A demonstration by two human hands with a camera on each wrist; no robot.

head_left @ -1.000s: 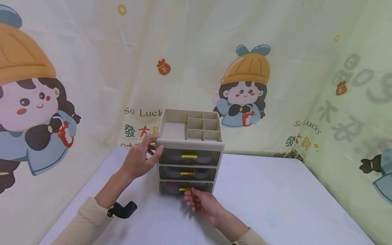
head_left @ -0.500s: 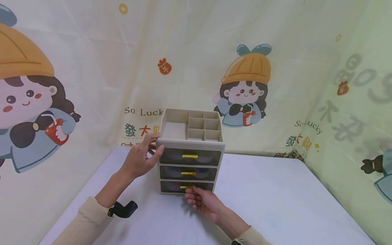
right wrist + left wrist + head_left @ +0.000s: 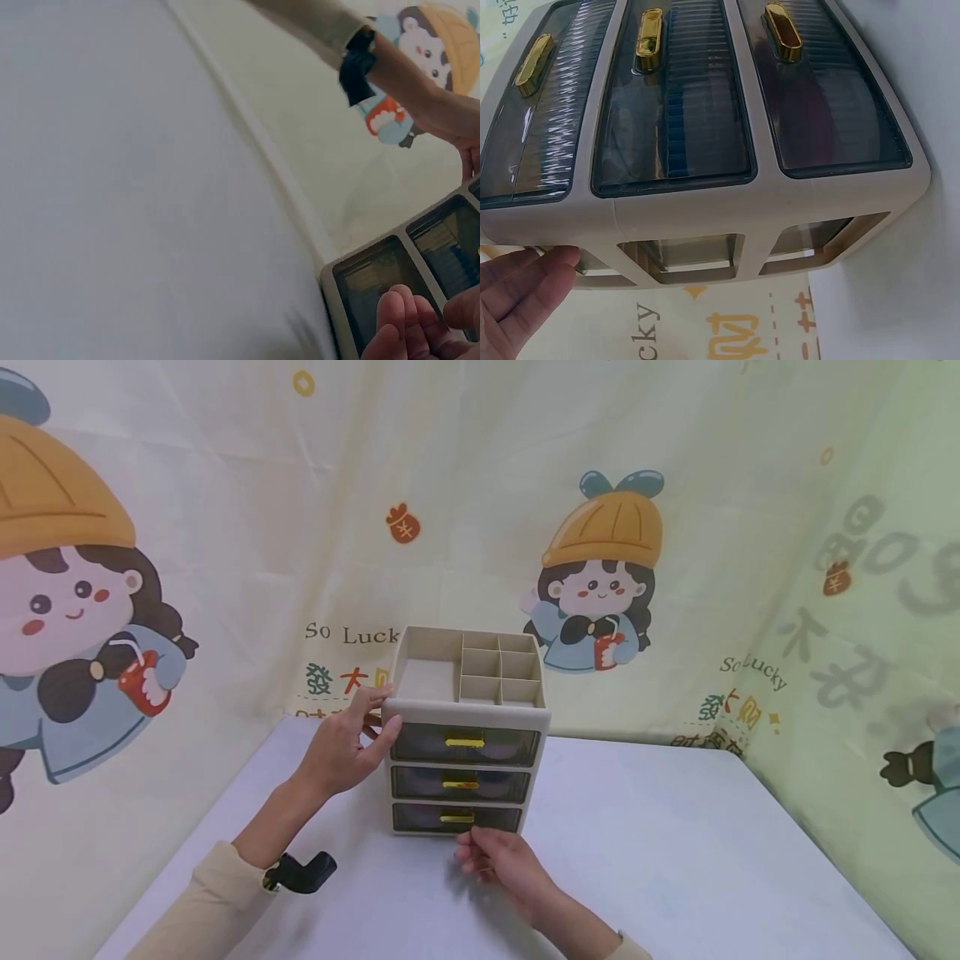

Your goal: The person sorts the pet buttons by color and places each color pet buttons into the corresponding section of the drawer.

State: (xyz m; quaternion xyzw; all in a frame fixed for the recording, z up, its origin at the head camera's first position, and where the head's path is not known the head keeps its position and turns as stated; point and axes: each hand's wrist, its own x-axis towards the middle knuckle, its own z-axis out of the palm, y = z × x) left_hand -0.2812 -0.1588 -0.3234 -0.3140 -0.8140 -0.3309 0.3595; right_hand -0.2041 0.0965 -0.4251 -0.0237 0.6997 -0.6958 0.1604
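Note:
A small beige drawer organizer (image 3: 465,713) stands upright on the white table, with three dark see-through drawers and yellow-gold handles. All three drawers are pushed in. My left hand (image 3: 343,745) holds its upper left side, thumb at the front corner and fingers along the side; in the left wrist view those fingers (image 3: 546,281) touch the frame by a side opening. Just below the bottom handle (image 3: 457,818), my right hand (image 3: 510,864) hovers apart from it, fingers loosely bent, holding nothing. Dim shapes show behind the drawer fronts, too dark to make out.
The organizer's top tray (image 3: 431,681) has one large compartment and several small ones. White table (image 3: 660,843) surface spreads around the organizer. Behind hangs a printed cloth (image 3: 465,460) with cartoon figures. A black strap (image 3: 303,873) sits at my left wrist.
The bottom drawer has moved back in, flush with the organizer's front. My right hand has let go of its handle and dropped slightly. The left hand has stayed in place.

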